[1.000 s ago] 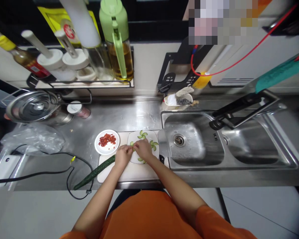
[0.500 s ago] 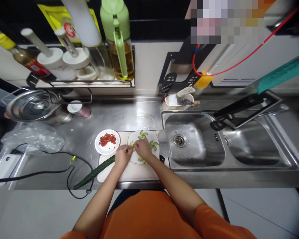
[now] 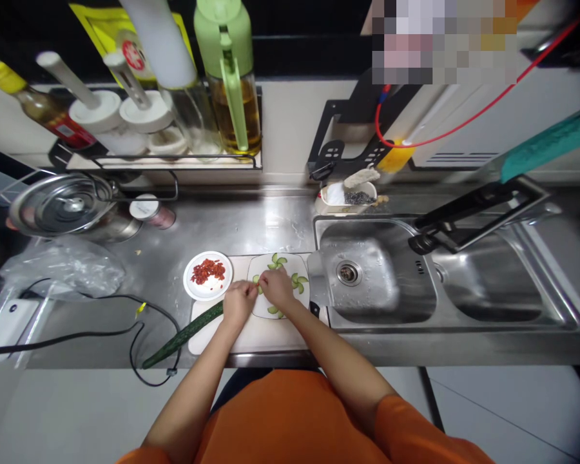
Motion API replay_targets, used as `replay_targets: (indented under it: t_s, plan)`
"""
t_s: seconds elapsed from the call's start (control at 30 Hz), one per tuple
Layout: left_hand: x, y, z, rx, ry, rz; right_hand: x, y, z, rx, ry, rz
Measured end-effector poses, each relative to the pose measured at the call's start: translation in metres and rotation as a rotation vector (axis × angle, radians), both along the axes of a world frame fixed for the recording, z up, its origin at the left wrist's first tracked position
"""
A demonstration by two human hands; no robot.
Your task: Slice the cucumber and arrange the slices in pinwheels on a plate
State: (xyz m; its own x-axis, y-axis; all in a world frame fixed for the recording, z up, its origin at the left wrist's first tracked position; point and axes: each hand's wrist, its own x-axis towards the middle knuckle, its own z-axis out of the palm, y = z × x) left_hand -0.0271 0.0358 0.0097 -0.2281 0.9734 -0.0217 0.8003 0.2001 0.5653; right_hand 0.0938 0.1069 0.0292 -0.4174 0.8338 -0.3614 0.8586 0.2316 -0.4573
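Observation:
My left hand point(image 3: 238, 301) is closed in a pinch at the left rim of a white square plate point(image 3: 251, 264). Close against it, my right hand point(image 3: 276, 289) is also pinched, over the plate. What their fingertips hold is too small to make out; a cucumber slice point(image 3: 256, 279) lies right beside them. More cucumber slices point(image 3: 277, 261) form fanned clusters around the plate. A whole cucumber point(image 3: 183, 336) stretches from under my left hand to the lower left. The plate rests on a white cutting board point(image 3: 270, 340). Chopped red pieces point(image 3: 207, 272) fill part of a round white plate point(image 3: 188, 283).
A broad knife blade point(image 3: 321, 278) sits between the plate and the double sink point(image 3: 410, 309). At left are a black cable point(image 3: 91, 334), a plastic bag point(image 3: 62, 267), a lidded pot point(image 3: 67, 206) and a small jar point(image 3: 152, 211). Bottles stand on a rack point(image 3: 174, 164) behind.
Both hands stay at the same place on the plate, with barely any shift in the fingers. The camera view has moved very slightly.

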Motion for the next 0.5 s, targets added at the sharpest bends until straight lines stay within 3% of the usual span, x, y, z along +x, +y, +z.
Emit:
replay_targets:
  t_s: [0.5]
  plan:
    - [-0.0004,0.0014,0.0096,-0.018,-0.002,0.004,0.0051,-0.0006,-0.0017,0.049,0.022,0.028]
